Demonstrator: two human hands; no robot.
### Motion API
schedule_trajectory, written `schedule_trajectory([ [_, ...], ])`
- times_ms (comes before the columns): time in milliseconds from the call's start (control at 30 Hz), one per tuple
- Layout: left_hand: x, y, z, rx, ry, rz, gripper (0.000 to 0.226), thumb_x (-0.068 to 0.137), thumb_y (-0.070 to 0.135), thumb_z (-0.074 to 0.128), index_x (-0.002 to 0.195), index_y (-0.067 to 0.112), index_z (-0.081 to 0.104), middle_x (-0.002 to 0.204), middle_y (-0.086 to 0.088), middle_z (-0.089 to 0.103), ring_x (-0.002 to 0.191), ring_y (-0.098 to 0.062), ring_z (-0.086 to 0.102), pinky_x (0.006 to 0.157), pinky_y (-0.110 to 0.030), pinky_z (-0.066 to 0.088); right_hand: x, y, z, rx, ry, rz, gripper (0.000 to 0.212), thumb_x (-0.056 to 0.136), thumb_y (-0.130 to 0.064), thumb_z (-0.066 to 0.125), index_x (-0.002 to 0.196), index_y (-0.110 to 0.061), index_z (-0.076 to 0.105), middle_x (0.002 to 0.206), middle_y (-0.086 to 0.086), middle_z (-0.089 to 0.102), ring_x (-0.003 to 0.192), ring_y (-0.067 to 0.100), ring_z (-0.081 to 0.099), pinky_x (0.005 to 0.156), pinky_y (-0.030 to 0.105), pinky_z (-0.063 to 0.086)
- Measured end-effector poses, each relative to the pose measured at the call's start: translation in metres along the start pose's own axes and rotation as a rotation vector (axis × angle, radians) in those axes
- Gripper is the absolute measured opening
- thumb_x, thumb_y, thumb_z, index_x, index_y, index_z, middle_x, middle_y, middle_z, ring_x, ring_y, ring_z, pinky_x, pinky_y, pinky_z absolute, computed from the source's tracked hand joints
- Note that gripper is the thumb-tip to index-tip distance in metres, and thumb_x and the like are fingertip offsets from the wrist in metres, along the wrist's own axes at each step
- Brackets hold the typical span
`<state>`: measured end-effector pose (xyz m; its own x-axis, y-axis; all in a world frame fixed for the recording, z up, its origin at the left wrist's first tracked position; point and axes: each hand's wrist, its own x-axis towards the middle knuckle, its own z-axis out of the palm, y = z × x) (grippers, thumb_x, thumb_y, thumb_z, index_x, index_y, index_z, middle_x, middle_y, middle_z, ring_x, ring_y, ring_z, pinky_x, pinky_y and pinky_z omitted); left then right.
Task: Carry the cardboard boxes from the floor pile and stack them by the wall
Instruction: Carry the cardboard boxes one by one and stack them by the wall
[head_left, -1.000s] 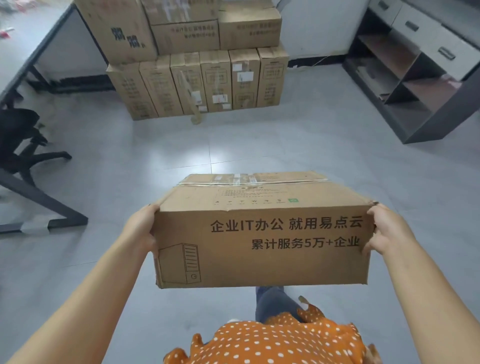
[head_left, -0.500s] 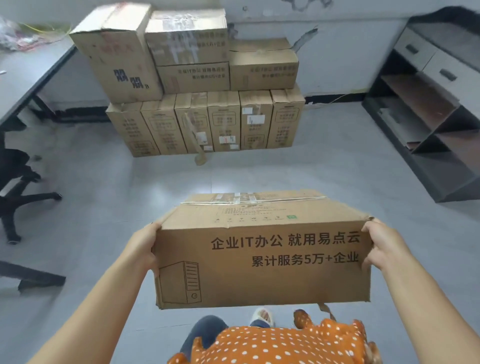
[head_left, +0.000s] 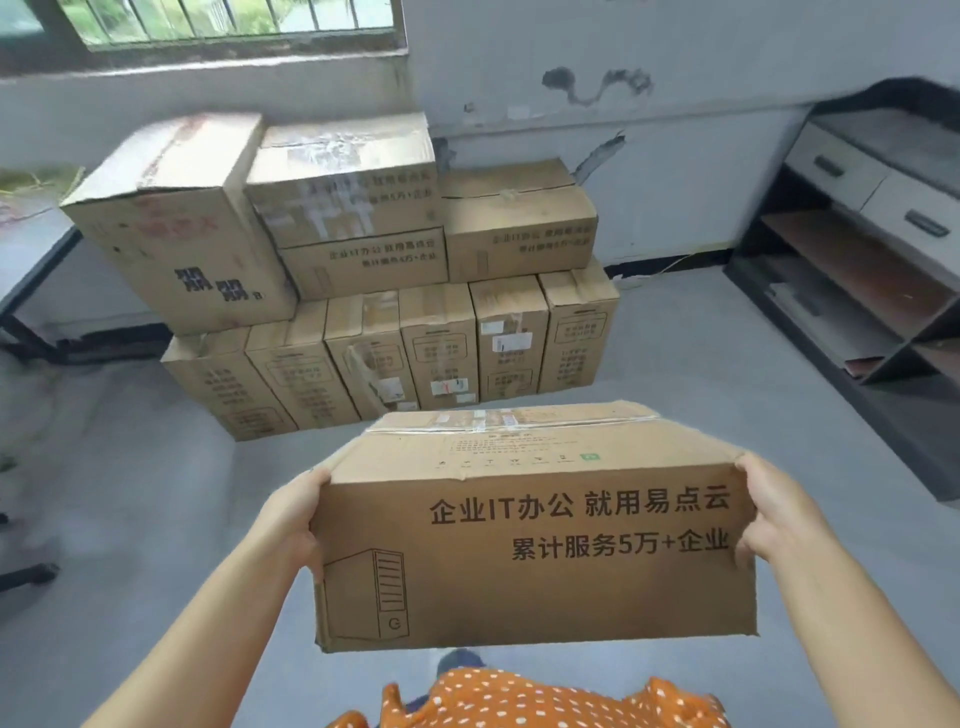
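I carry a wide cardboard box (head_left: 535, 556) with black printed characters and a computer-tower drawing, held level in front of my body. My left hand (head_left: 291, 519) grips its left end and my right hand (head_left: 774, 514) grips its right end; the fingers wrap round the sides, out of sight. Ahead, against the wall under a window, stands the stack of boxes (head_left: 363, 291): a bottom row of several upright boxes on the floor with three larger boxes on top, and a lower box (head_left: 519, 228) at the right of the upper layer.
A grey shelf unit with drawers (head_left: 872, 249) lines the right wall. A desk edge (head_left: 31, 270) and a dark chair base (head_left: 21, 571) are at the left. Grey floor (head_left: 156, 519) lies between me and the stack.
The stack has come nearer and larger in view, and the window above it has appeared. The box stays held between both hands, unchanged in grip.
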<state>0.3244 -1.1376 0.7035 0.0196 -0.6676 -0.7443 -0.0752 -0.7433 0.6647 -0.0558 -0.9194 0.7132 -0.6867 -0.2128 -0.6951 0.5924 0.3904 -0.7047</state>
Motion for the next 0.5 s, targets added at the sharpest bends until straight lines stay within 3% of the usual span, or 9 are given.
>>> schedule_trajectory([
  [100,0.04,0.066,0.029,0.006,0.001,0.043,0.027,0.087,0.033,0.062,0.107,0.016,0.059,0.124,-0.005,0.052,0.122,-0.037,0.042,0.097,-0.078,0.019,0.019,-0.041,0.037,0.024,0.024,0.003,0.019,0.091,-0.029,0.047,0.082,-0.021,0.062,0.103,0.013,0.067,0.109,0.034,0.056,0.1,0.062,0.027],
  [200,0.068,0.121,0.068,0.002,-0.016,0.109,0.015,0.081,0.028,0.069,0.089,0.016,0.064,0.117,-0.006,0.059,0.114,-0.033,0.05,0.103,-0.065,0.03,0.034,-0.082,0.066,0.061,0.043,-0.02,0.018,0.09,-0.031,0.05,0.091,-0.02,0.065,0.096,0.011,0.066,0.099,0.038,0.057,0.1,0.069,0.023],
  [267,0.085,0.153,0.096,0.007,0.003,0.122,0.014,0.083,0.026,0.067,0.093,0.017,0.063,0.111,-0.005,0.059,0.103,-0.029,0.055,0.098,-0.061,0.036,0.051,-0.113,0.08,0.068,0.065,-0.043,0.022,0.088,-0.033,0.052,0.098,-0.02,0.066,0.093,0.01,0.066,0.092,0.034,0.058,0.097,0.069,0.026],
  [400,0.124,0.203,0.161,-0.022,0.017,0.158,0.019,0.091,0.02,0.058,0.109,0.014,0.06,0.094,-0.001,0.06,0.082,-0.02,0.055,0.074,-0.043,0.046,0.092,-0.188,0.115,0.103,0.089,-0.122,0.014,0.087,-0.032,0.054,0.084,-0.021,0.063,0.076,0.006,0.061,0.07,0.027,0.053,0.091,0.056,0.039],
  [433,0.131,0.214,0.179,-0.035,0.021,0.172,0.02,0.093,0.02,0.056,0.112,0.015,0.058,0.09,0.0,0.057,0.079,-0.019,0.053,0.072,-0.043,0.045,0.105,-0.209,0.124,0.113,0.099,-0.148,0.014,0.089,-0.032,0.053,0.086,-0.022,0.063,0.073,0.004,0.058,0.067,0.026,0.052,0.092,0.055,0.04],
  [500,0.146,0.243,0.214,-0.045,0.004,0.177,0.024,0.095,0.022,0.053,0.118,0.017,0.056,0.101,-0.001,0.055,0.097,-0.027,0.053,0.085,-0.063,0.042,0.129,-0.254,0.142,0.117,0.1,-0.188,0.013,0.091,-0.032,0.053,0.092,-0.022,0.062,0.072,0.003,0.055,0.068,0.023,0.051,0.096,0.054,0.038],
])
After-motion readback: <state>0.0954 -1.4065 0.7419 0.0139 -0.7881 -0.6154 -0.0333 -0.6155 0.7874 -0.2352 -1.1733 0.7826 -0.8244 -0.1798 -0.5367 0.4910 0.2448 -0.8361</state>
